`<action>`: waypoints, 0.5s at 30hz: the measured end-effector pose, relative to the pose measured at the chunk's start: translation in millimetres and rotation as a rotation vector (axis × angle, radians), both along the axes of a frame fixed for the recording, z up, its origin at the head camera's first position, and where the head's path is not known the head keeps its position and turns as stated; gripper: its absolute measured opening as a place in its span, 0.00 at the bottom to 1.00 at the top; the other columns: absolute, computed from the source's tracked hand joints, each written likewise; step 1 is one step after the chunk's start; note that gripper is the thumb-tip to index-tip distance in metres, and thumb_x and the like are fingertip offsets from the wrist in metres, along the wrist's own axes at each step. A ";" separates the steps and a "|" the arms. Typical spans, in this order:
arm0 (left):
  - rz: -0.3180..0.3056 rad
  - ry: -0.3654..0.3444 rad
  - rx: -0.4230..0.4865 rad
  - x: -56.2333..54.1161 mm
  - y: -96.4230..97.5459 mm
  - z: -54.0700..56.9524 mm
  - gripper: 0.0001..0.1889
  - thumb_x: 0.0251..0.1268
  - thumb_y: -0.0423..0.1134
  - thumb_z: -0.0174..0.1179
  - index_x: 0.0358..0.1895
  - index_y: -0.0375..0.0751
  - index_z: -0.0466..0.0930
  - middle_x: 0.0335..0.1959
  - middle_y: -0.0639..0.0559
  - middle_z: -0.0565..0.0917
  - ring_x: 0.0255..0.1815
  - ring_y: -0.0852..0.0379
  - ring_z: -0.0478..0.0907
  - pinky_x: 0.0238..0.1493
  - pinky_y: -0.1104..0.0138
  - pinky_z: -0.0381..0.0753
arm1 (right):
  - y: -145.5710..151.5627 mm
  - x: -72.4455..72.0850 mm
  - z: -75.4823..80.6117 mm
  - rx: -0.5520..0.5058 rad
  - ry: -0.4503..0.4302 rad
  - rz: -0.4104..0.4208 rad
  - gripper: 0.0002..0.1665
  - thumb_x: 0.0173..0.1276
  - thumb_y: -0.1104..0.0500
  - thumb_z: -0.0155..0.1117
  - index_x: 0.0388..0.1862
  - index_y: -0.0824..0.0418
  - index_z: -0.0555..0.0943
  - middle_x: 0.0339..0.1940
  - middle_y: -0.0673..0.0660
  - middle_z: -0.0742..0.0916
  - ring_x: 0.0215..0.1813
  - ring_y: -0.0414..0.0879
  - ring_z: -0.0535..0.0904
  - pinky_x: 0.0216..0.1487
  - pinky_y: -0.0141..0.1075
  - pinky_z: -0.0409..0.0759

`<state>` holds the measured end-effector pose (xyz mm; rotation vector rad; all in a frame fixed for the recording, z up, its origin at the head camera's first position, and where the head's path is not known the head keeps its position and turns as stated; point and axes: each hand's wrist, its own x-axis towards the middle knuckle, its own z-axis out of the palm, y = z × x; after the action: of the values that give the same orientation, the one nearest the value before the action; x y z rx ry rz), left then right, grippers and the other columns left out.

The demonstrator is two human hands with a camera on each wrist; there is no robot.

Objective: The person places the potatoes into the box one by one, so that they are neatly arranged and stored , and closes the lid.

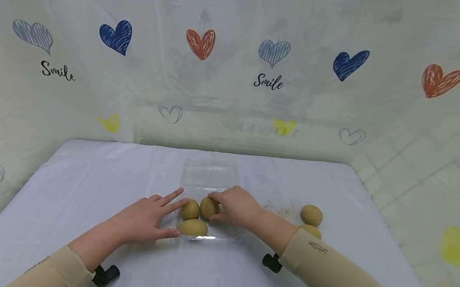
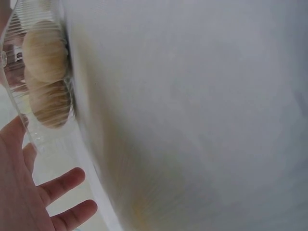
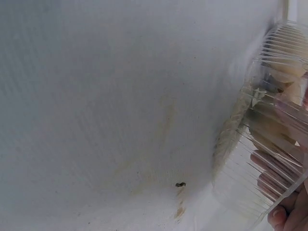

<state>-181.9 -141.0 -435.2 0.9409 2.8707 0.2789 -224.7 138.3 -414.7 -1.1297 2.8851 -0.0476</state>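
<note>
A clear plastic clamshell box (image 1: 224,236) stands on the table with its lid (image 1: 210,175) tipped back. My right hand (image 1: 240,207) reaches into the box and grips a potato (image 1: 207,208) between thumb and fingers. Beside it in the box lie a second potato (image 1: 190,210) and, nearer the front, a longer potato (image 1: 193,227). My left hand (image 1: 142,217) steadies the box's left side, fingers spread and mostly straight. In the left wrist view, potatoes (image 2: 45,53) show through the ribbed wall. The right wrist view shows my right hand's fingers (image 3: 276,219) partly behind the clear plastic.
Two more potatoes lie on the right of the table, one behind (image 1: 311,215) and one nearer (image 1: 311,231), partly covered by my right sleeve. Brown dirt crumbs (image 1: 284,211) dot the white tablecloth (image 1: 121,173). A curtain with printed hearts hangs behind the table.
</note>
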 end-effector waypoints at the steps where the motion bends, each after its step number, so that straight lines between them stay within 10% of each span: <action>1: -0.001 0.002 0.000 0.0 -0.2 -0.1 0.45 0.59 0.80 0.43 0.79 0.67 0.51 0.82 0.62 0.44 0.67 0.46 0.69 0.62 0.46 0.71 | -0.3 0.0 0.0 -0.003 -0.007 -0.005 0.32 0.60 0.40 0.74 0.59 0.54 0.81 0.37 0.45 0.88 0.34 0.38 0.78 0.48 0.40 0.76; 15: -0.003 0.006 0.002 -1.7 -0.2 -3.0 0.44 0.62 0.76 0.48 0.79 0.67 0.50 0.82 0.59 0.46 0.67 0.46 0.69 0.61 0.46 0.71 | 4.2 1.1 -3.0 0.038 -0.032 -0.032 0.36 0.58 0.40 0.75 0.63 0.51 0.79 0.45 0.45 0.89 0.42 0.40 0.82 0.52 0.41 0.76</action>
<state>-183.6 -141.2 -438.2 0.9485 2.8742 0.2792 -223.6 142.5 -417.7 -1.0667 2.8630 -0.0111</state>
